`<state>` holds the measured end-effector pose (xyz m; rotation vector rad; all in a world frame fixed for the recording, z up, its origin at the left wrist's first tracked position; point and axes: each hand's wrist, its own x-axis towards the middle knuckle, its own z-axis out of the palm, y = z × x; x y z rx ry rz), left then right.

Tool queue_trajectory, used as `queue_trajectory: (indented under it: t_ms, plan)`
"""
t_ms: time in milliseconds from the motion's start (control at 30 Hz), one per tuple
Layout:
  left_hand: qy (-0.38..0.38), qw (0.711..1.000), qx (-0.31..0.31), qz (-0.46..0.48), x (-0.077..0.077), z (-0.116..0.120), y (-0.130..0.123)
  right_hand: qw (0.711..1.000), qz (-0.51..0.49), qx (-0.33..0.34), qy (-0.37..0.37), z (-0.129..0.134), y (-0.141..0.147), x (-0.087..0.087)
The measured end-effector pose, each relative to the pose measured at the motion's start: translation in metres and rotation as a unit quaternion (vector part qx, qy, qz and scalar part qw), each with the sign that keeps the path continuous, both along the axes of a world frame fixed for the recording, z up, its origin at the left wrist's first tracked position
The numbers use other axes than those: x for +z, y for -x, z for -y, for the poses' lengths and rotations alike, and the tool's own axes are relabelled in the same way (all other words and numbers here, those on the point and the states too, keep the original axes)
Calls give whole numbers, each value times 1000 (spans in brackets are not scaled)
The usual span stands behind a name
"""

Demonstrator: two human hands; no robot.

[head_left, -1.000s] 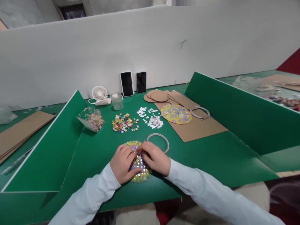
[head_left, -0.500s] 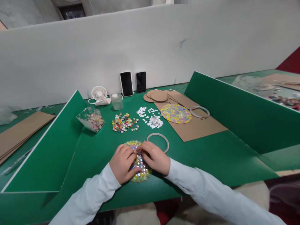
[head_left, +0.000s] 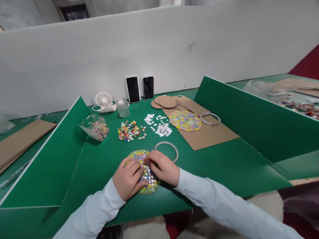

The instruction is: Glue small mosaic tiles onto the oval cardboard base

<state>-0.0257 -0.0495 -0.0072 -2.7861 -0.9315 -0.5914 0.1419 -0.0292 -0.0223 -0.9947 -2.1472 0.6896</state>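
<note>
A round mosaic disc [head_left: 149, 190] of shiny yellow, green, pink and silvery tiles lies flat near the table's front edge. On its left side rests my left hand [head_left: 128, 179], open, fingers bent and thumb apart over the tiles. My right hand [head_left: 163, 167] covers the disc's upper right, its fingertips drawn together at the middle of the tiles. Whatever those fingertips hold, if anything, is hidden. Just beyond the right hand lies a pale ring of strip [head_left: 177, 152]. Piles of mixed coloured tiles [head_left: 129, 131] and white tiles [head_left: 163, 129] are scattered farther back.
A second mosaic disc [head_left: 185, 120] and another ring [head_left: 210, 119] sit on a cardboard sheet [head_left: 211, 137], with round cardboard pieces [head_left: 167, 102] behind. A clear container of tiles [head_left: 96, 127], a fan [head_left: 104, 100], a cup [head_left: 123, 109] and two phones [head_left: 133, 89] stand behind. Green panels [head_left: 249, 116] flank the table.
My left hand has shifted slightly left, showing more of the disc's tiles. The right hand stays near the disc's middle. The whole view has moved a little.
</note>
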Motion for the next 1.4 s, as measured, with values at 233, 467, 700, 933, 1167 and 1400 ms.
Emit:
queue_trajectory:
  t_ms: [233,467,700,933,1167,1400]
  plan:
    - [37,999,4,14,-11,6,8,1000,0,3,1,-1,0,1]
    - [64,997,5,43,-8,4,10,1000,2,6,-3,-1,-1,0]
    - [48,998,2,40,-6,3,7,1000,0,6,-6,-1,0,-2]
    - [30,999,-3,36,-5,2,5,1000,2,4,0,-1,0,-1]
    - [19,999,-2,28,-4,1,3,1000,9,0,3,0,0,1]
    - [-1,1000,-6,5,-1,0,1,1000,15,2,0,0,0,1]
